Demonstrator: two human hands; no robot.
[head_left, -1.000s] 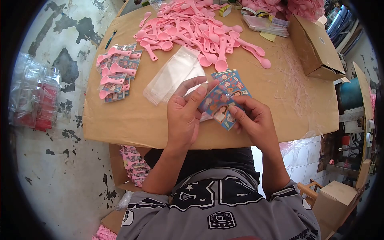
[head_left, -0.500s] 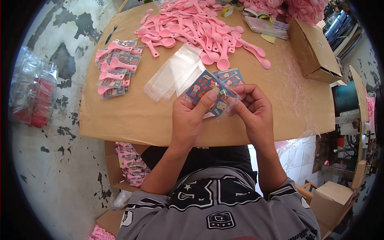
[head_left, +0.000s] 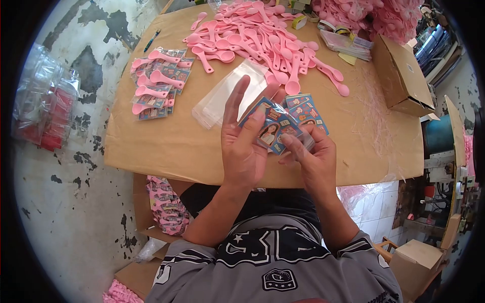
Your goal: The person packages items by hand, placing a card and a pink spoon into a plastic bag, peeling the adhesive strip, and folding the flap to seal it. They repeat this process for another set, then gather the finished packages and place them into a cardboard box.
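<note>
Above the table's near side, a blue printed card (head_left: 273, 132) in a clear plastic bag is tilted between my hands. My left hand (head_left: 246, 144) has its thumb across the card's left part, with the index finger stretched upward and other fingers partly hidden behind the card. My right hand (head_left: 316, 159) pinches the lower right corner, where loose clear plastic shows. Just beyond lies a stack of similar blue cards (head_left: 307, 112), partly covered by the held one. Flat clear bags (head_left: 222, 96) lie to the left of the stack.
A big heap of pink spoons (head_left: 252, 38) covers the table's far side. Bagged cards with pink spoons (head_left: 159, 83) lie at left, near a pen (head_left: 152, 40). A cardboard box (head_left: 399, 76) stands at right beside plastic strands (head_left: 376, 111).
My left fingers have spread and extended upward. The card has turned so a pictured person shows, and my right hand has shifted down to its lower corner. The view has moved slightly.
</note>
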